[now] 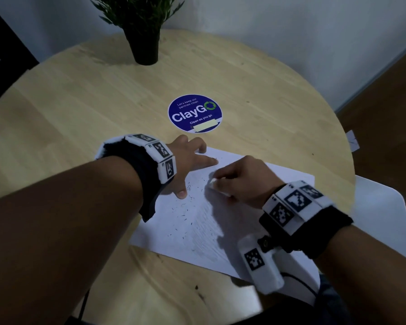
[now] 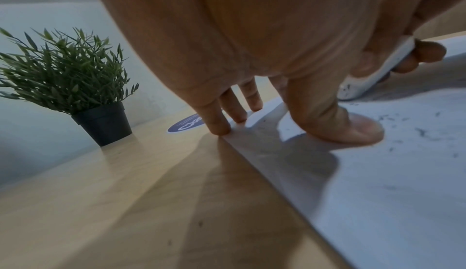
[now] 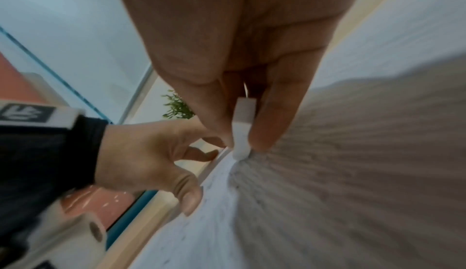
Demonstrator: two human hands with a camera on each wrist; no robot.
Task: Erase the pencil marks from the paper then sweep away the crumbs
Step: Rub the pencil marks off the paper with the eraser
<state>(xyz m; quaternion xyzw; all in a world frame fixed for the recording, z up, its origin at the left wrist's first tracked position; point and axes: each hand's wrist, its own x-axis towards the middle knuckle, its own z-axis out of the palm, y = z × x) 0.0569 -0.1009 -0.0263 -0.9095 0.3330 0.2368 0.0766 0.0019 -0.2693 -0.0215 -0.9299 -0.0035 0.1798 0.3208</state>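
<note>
Round wooden table (image 1: 80,109) with paper (image 1: 197,231), potted plant (image 1: 143,31), blue sticker (image 1: 195,113)

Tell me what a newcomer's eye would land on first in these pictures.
First, the white paper at the near side of the round wooden table, peppered with dark eraser crumbs. On it the left hand presses with spread fingers while the right hand pinches a white eraser in its grip, its tip on the sheet. Beyond them lie a blue ClayGo sticker at the table's middle and a potted plant at the far edge.
</note>
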